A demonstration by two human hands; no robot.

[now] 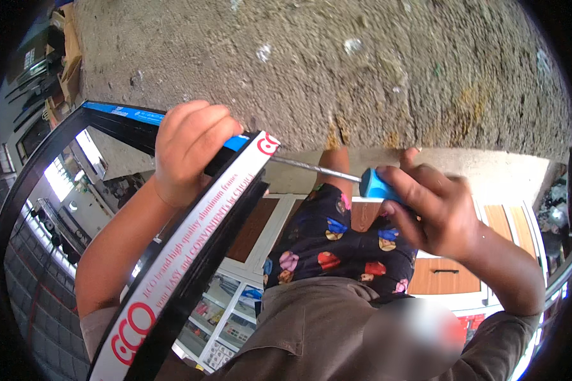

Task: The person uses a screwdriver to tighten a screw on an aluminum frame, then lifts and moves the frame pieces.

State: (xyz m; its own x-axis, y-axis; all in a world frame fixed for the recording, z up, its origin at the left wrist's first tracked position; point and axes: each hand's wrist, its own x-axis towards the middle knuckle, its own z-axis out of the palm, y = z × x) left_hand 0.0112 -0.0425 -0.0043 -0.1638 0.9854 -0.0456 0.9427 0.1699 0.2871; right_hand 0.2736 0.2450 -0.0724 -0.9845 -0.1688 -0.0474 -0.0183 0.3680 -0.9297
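A black metal frame (pixel 194 257) with white-and-red and blue printed tape along its bars reaches across the left side, one corner near the middle. My left hand (pixel 194 136) is closed around the blue-taped bar (pixel 127 112) close to that corner. My right hand (pixel 435 206) grips the blue handle of a screwdriver (pixel 375 185), with the thumb and fingers around it. Its thin metal shaft points left, and the end meets the frame's corner. The tip itself is hidden at the frame.
A rough concrete ledge (pixel 337 70) spans the top of the view. Below are my patterned shorts, a wooden drawer cabinet (pixel 448 274) on the right and a glass-fronted cabinet (pixel 225 298) with small goods. Dark lengths of material and cardboard lie at far left, beside a tiled floor (pixel 51 317).
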